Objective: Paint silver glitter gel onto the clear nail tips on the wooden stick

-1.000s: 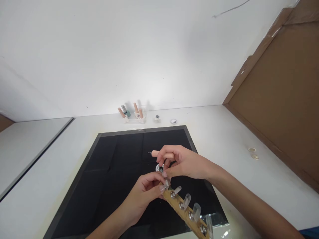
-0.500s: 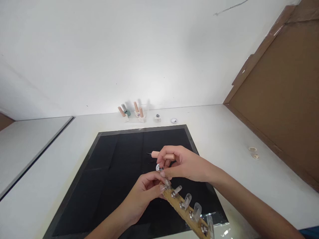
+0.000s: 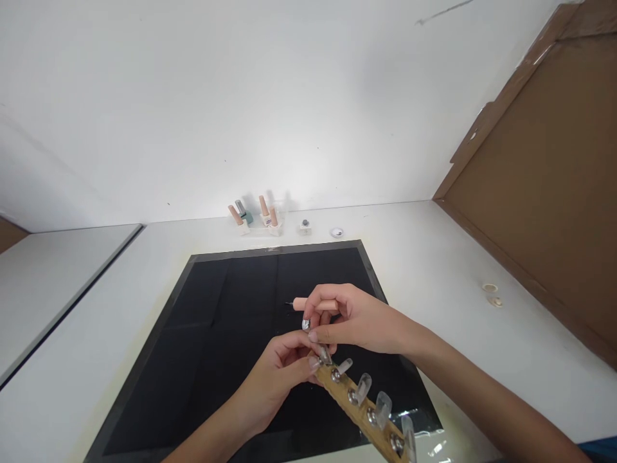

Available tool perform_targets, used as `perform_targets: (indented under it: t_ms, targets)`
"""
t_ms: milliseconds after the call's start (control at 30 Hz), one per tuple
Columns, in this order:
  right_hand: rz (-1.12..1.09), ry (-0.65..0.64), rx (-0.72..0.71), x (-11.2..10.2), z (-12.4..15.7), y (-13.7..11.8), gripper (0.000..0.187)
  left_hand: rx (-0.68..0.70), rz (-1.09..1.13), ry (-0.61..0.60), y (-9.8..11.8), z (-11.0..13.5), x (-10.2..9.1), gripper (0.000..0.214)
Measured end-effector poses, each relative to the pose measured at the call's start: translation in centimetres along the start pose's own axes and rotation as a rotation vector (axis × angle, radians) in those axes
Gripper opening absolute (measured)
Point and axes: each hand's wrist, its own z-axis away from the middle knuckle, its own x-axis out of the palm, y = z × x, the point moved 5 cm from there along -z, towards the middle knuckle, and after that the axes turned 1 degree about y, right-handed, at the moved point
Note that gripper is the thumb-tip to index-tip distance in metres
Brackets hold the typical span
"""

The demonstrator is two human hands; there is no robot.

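The wooden strip (image 3: pixel 361 411) is held over the black mat (image 3: pixel 183 366), its long axis running diagonally from the far end toward the near right. It looks light and stiff, best gripped by its bare edges, since the clear nail tips (image 3: pixel 384 408) seem likely to slip. The left hand (image 3: pixel 284 372) pinches its far end; the right hand (image 3: pixel 344 316) clasps a peach-handled brush (image 3: pixel 299 304), bristles leftward.

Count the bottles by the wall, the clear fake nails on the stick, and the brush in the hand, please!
Bottles with pink tops: 3
Bottle with a gray top: 1
Small bottle without a tall top: 1
Clear fake nails showing on the wooden stick: 5
Brush with a pink handle, in the right hand: 1
Total: 11
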Motion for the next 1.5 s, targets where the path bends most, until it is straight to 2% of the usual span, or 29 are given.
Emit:
perform_targets:
  t_ms: [233,400,567,733,1000,1500]
  targets:
    - [-0.047,0.017,-0.006,0.1,0.0,-0.1,0.005,0.003,0.021,0.026,-0.2,0.1,-0.3,0.020]
    - [-0.063,0.016,0.003,-0.5,0.5,-0.7,0.019,0.046,0.018,0.023,0.0,0.1,-0.5,0.016]
    - [-0.099,-0.046,0.076,-0.2,0.7,-0.5,0.022,0.090,0.015,-0.031,0.0,0.1,-0.4,0.009]
    - [-0.201,-0.074,0.078,0.3,0.5,0.0,0.021,0.164,-0.066,-0.029,0.4,0.2,-0.3,0.007]
    - [-0.266,-0.054,0.158,0.4,0.1,0.8,0.026,0.276,-0.230,0.009,1.1,0.3,-0.1,0.008]
    - [-0.230,-0.055,0.166,0.4,0.1,1.2,0.025,0.240,-0.299,0.083,0.9,0.5,-0.2,0.006]
